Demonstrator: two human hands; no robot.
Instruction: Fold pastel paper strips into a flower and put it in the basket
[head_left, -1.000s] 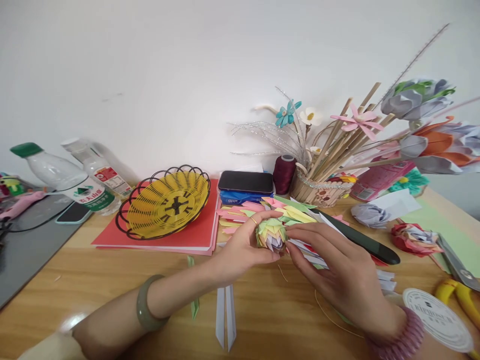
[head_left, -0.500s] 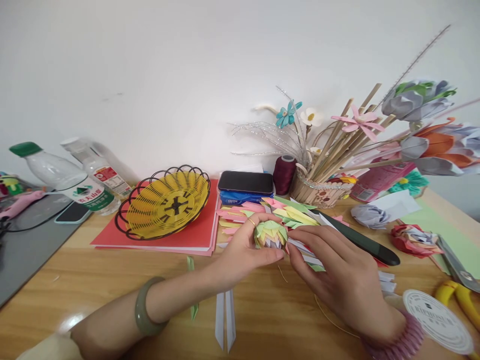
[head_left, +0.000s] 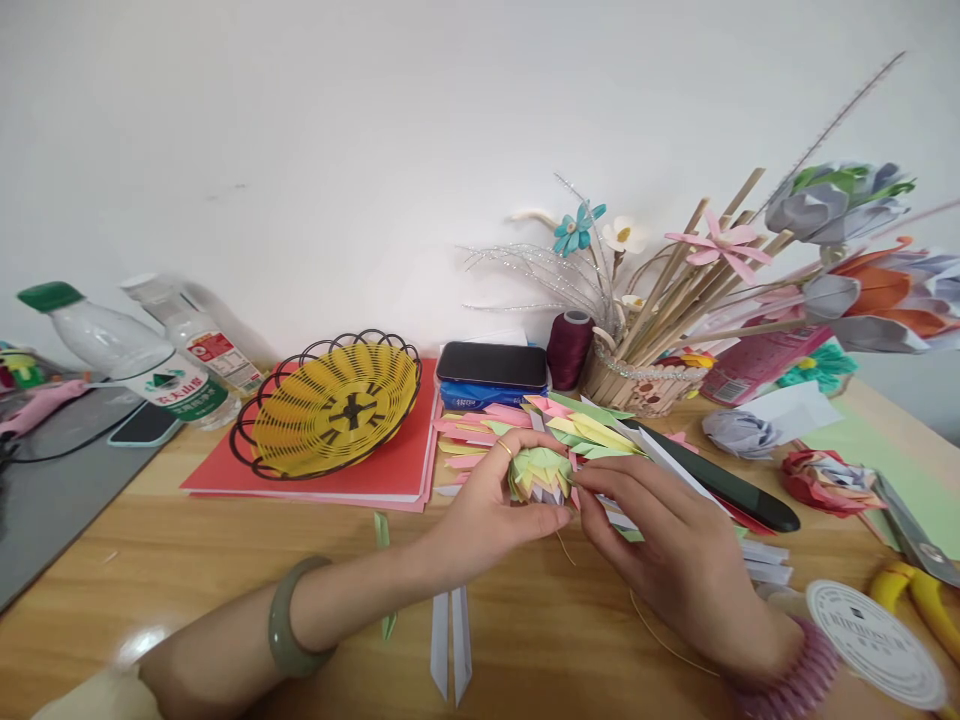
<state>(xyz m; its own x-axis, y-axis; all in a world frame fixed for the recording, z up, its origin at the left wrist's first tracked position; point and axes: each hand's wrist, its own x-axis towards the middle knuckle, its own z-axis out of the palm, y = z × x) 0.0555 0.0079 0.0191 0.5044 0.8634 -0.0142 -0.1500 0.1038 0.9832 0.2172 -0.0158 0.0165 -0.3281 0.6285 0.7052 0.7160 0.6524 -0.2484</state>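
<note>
My left hand (head_left: pixel 499 510) curls around a small folded-paper flower (head_left: pixel 541 472) with pale green, yellow and whitish petals, its thumb along the near side. At the flower's right edge, the thumb and forefinger of my right hand (head_left: pixel 667 550) are pinched together on a petal; the exact spot is partly covered by the fingertips. A thin tan cord (head_left: pixel 566 548) hangs below the flower. Behind both hands lies a pile of folded paper strips (head_left: pixel 592 428) in pink, yellow, green and white. Two white strips (head_left: pixel 460 650) and a green strip (head_left: pixel 382 530) lie near my left forearm.
A yellow woven basket (head_left: pixel 337 410) rests on red paper (head_left: pixel 206 478). Bottles (head_left: pixel 150 365) stand at left. Behind are a phone (head_left: pixel 491 364), purple thread (head_left: pixel 569 350) and a stick-filled pot (head_left: pixel 645 385). At right lie a dark long tool (head_left: pixel 727 480), a red paper flower (head_left: pixel 829 480) and scissors (head_left: pixel 919 540).
My right fingertips have shifted slightly up along the flower's right edge, and the right hand has moved a little left. My left hand keeps its hold on the flower, which is turned slightly.
</note>
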